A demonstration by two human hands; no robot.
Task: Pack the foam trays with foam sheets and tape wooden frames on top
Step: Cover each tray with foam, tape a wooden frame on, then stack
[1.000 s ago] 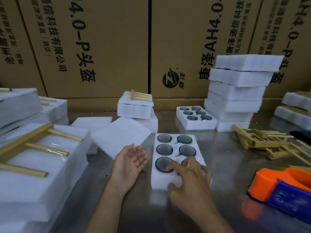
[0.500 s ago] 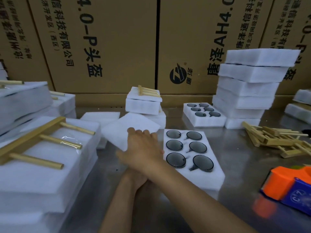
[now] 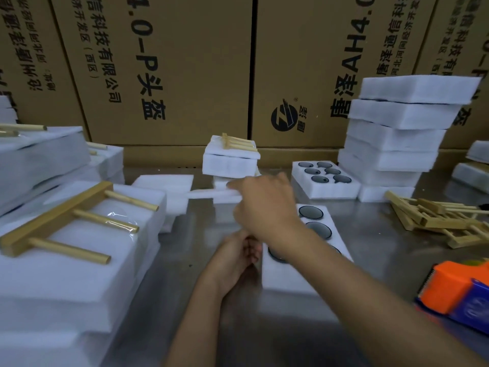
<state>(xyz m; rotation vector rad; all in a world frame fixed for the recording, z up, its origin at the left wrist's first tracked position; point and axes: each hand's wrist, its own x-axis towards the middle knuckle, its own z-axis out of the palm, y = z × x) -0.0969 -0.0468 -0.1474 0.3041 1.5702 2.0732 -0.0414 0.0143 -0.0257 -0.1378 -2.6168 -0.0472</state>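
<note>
A white foam tray (image 3: 287, 276) with round dark lenses in its pockets lies on the metal table in front of me. My right hand (image 3: 264, 205) crosses over it to the left and pinches a thin white foam sheet (image 3: 211, 193), lifted edge-on above the table. My left hand (image 3: 235, 256) rests at the tray's left edge, fingers curled against the foam, partly hidden under my right forearm. A pile of loose wooden frames (image 3: 436, 221) lies at the right. An orange and blue tape dispenser (image 3: 457, 295) sits at the near right.
Packed trays with a taped wooden frame (image 3: 60, 223) are stacked at the left. More foam sheets (image 3: 164, 184), a small packed stack (image 3: 230, 160), a second open lens tray (image 3: 325, 181) and a tall foam stack (image 3: 397, 133) stand behind. Cardboard boxes wall the back.
My right hand left the tray's lenses, reached across to the left and lifted a foam sheet off the table. My left hand moved in against the tray's left edge.
</note>
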